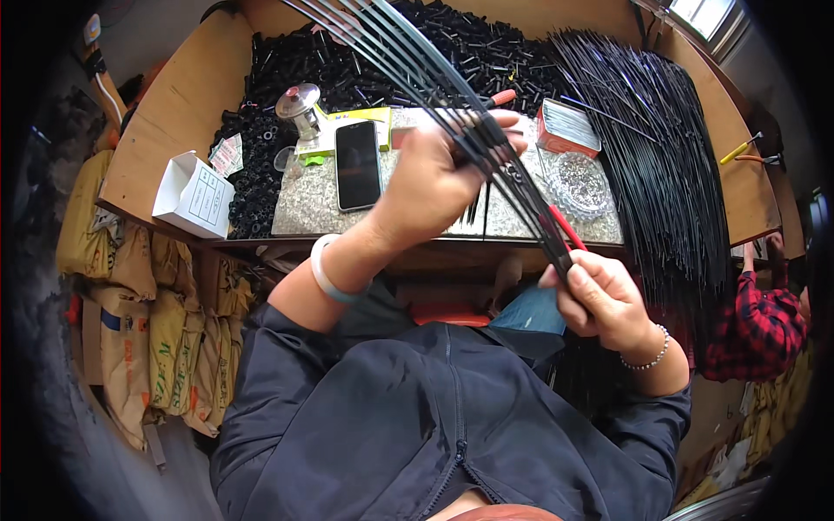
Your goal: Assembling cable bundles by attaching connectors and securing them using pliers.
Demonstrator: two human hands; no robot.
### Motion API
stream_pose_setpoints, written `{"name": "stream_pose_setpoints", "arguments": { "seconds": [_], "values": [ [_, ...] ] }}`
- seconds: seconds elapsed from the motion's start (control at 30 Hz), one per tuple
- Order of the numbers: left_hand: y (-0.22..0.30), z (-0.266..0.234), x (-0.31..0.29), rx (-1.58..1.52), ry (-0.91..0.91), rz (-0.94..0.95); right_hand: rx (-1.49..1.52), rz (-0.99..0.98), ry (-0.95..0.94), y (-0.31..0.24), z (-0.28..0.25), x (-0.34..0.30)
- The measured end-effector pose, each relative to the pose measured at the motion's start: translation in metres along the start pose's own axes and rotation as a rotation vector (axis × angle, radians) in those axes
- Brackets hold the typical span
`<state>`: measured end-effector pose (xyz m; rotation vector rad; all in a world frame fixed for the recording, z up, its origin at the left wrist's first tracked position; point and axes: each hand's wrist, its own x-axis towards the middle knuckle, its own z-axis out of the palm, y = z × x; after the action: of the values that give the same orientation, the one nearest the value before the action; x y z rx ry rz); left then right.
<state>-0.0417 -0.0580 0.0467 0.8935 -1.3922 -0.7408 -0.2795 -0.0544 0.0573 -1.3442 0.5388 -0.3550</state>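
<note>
A bundle of long, thin, dark rods slants across the middle, from the top edge down to the right. My left hand is closed around the bundle at its middle, with a white bangle on that wrist. Lower down, my right hand pinches the bundle's near end, thumb on top. A red handle-like piece runs alongside the rods just above my right fingers; whether I grip it too is unclear. Beyond my left hand an orange-red handle shows, its other end hidden.
On the speckled work slab are a phone, a box of thin pieces and a glass dish of small metal parts. Black tube pieces heap behind; dark rods pile right. A white carton stands left. Another person's plaid sleeve shows right.
</note>
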Motion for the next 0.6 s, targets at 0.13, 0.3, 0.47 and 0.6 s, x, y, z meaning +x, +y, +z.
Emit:
{"name": "stream_pose_setpoints", "arguments": {
  "seconds": [0.13, 0.3, 0.47, 0.6],
  "values": [
    [-0.067, 0.007, -0.049, 0.262, -0.172, -0.003, -0.047, -0.117, 0.129, 0.004, -0.001, -0.019],
    [-0.129, -0.033, 0.014, 1.188, -0.083, 0.683, -0.321, -0.298, 0.295, 0.066, 0.008, -0.023],
    [-0.242, -0.133, 0.078, 1.692, -0.085, 0.421, -0.488, -0.461, 0.446, 0.170, 0.009, 0.060],
    [-0.129, -0.078, 0.050, 1.650, -0.319, 0.316, -0.502, -0.501, 0.523, 0.209, -0.001, 0.079]
  ]
}}
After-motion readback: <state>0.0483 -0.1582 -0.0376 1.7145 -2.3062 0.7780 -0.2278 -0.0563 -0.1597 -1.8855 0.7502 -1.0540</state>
